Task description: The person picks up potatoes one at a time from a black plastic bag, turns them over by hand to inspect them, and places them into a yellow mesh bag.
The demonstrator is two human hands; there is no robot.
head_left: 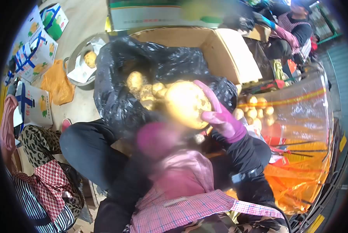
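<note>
A large pale yellow potato (186, 104) is held up over the box by my right hand (222, 116), in a purple glove, its thumb and fingers on the potato's right side. My left hand (158, 139), also in a purple glove, is smeared by motion just below and left of the potato; its fingers cannot be made out. Beneath and behind lies a black plastic bag (115, 77) lining an open cardboard box (230, 54). Several smaller potatoes (134, 81) rest inside the bag.
A metal basin (78, 72) holding one potato on white paper stands at the left. Printed cartons (36, 106) and an orange bag (58, 83) lie beyond it. At right is a clear-and-orange sack (298, 116) with several potatoes. People sit at left and upper right.
</note>
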